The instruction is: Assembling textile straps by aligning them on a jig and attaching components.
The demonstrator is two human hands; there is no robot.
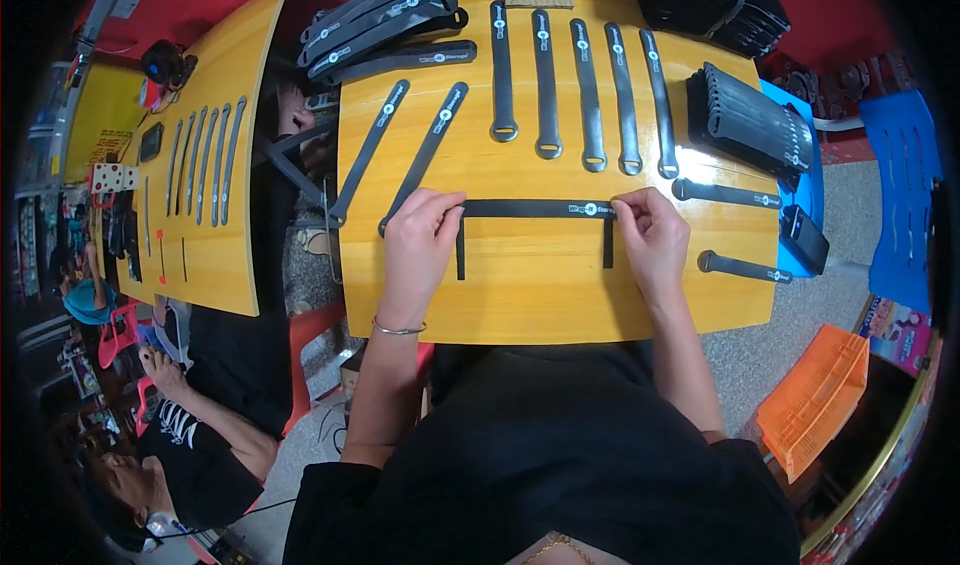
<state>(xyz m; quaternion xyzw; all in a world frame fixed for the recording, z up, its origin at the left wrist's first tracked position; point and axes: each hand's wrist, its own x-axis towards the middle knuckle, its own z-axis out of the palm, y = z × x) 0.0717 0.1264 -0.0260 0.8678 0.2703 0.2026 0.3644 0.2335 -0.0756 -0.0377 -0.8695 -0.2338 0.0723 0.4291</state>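
Strap [520,209] is stretching crosswise between left hand [418,240] and right hand [655,240], their fingers pinching opposite ends.

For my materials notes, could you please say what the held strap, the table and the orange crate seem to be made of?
Held strap: perhaps webbing or rubber; flat, dull black surface. Table: wood or laminate, glossy where light reflects, visible grain. Orange crate: probably moulded plastic, from its bright, even colour.
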